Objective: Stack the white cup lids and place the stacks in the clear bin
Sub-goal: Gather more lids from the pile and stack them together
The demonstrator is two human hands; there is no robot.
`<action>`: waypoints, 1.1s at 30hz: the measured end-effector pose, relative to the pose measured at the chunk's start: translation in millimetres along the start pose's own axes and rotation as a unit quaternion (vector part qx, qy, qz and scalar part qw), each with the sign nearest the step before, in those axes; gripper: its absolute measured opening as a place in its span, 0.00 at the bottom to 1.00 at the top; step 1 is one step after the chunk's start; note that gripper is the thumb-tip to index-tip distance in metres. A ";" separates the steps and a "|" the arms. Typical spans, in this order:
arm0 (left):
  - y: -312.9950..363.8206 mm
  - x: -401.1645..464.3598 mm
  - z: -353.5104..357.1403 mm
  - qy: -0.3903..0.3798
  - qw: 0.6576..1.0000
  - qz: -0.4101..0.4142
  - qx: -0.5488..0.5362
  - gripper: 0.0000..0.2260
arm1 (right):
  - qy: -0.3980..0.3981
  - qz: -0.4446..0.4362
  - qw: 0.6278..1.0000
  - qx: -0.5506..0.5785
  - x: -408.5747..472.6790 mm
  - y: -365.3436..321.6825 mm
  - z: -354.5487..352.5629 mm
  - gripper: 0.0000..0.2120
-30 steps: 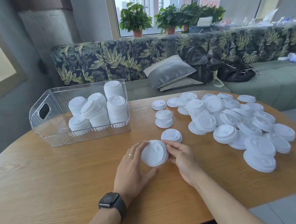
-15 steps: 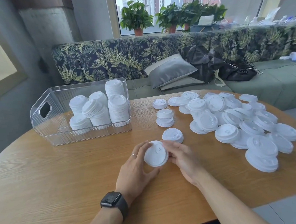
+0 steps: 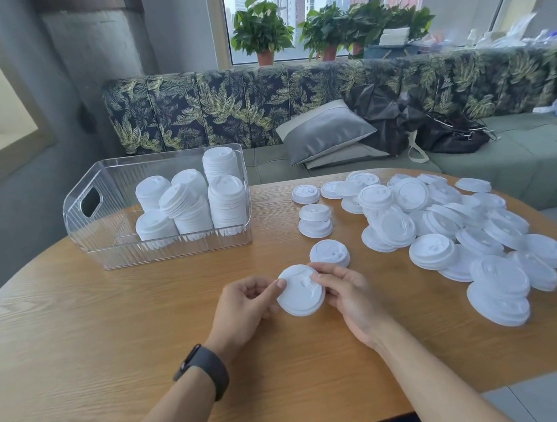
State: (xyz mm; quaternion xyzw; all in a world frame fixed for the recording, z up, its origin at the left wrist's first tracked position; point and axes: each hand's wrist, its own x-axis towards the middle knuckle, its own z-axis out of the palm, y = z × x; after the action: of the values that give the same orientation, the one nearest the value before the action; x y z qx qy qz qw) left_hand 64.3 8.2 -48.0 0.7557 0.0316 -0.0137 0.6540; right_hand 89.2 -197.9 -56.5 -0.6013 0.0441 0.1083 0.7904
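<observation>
white lid stack [image 3: 301, 290] pinched between left hand [image 3: 244, 306] and right hand [image 3: 347, 291] above wooden bench [image 3: 82, 337]; several stacks already in clear bin [image 3: 162, 250], many loose lids [image 3: 451, 233] left.

I see a short stack of white cup lids [image 3: 301, 291] tilted toward me above the table, loose lid pile [image 3: 461, 229] spread at right, clear bin [image 3: 110, 250] at left holding six upright lid stacks [image 3: 225, 194]
</observation>
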 end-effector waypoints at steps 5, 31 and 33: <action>0.3 1.2 1.0 0.008 1.000 -0.007 -0.025 0.20 | -0.001 -0.005 1.000 -0.008 -0.8 0.5 0.9 0.13; 0.1 9.5 0.8 0.039 0.996 -0.020 -0.072 0.10 | 0.096 -0.072 0.993 -0.015 -0.9 4.5 4.6 0.17; -0.1 13.9 -0.1 0.057 0.994 -0.025 -0.091 0.10 | 0.183 -0.116 0.973 -0.080 3.0 5.6 5.3 0.10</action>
State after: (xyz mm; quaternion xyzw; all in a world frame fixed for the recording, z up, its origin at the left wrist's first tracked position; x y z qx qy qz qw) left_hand 78.2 8.7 -48.9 0.6916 0.0888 0.0157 0.7166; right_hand 90.5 -191.0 -60.9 -0.6732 0.1089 -0.0927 0.7255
